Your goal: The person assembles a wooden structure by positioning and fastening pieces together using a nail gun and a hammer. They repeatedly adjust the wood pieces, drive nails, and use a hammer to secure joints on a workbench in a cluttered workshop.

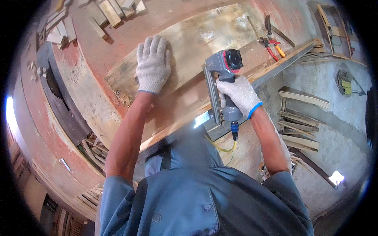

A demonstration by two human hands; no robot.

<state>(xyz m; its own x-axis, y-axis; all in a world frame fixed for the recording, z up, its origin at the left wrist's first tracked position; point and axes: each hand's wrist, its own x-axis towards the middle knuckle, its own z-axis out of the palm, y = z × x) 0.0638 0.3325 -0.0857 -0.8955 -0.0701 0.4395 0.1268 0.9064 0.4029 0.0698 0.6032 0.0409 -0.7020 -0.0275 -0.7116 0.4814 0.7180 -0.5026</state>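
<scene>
**A:** Head view, biggest thing first: what's under the hands?

**B:** A red-stained workbench (90, 23), and on it a wide, pale plywood panel (204, 35) with worn, blotchy faces. Along its near edge runs a long wooden strip (271, 67) beside a metal straightedge (283, 65).

**A:** How would that panel handle?

**B:** I'd judge it stiff and fairly light for its area, rough enough not to slide easily. A flat palm on its face steadies it best, and its edges give the grip for lifting.

**A:** And the hands?

**B:** Both wear white knit gloves. The left hand (152, 65) lies flat on the panel, fingers spread a little and holding nothing. The right hand (238, 95) is wrapped closed round the handle of a grey pneumatic nail gun (222, 76), whose nose stands against the strip at the panel's edge.

**A:** The gun itself?

**B:** Probably heavy and top-weighted, rigid, with a red-and-black cap. A yellow air hose (224, 148) hangs below it.

**A:** Smaller things?

**B:** Wood offcuts (106, 13) lie far left, and red-handled pliers (271, 47) far right. A saw blade (55, 84) seems to show at the bench's left edge, though it is dim.
</scene>
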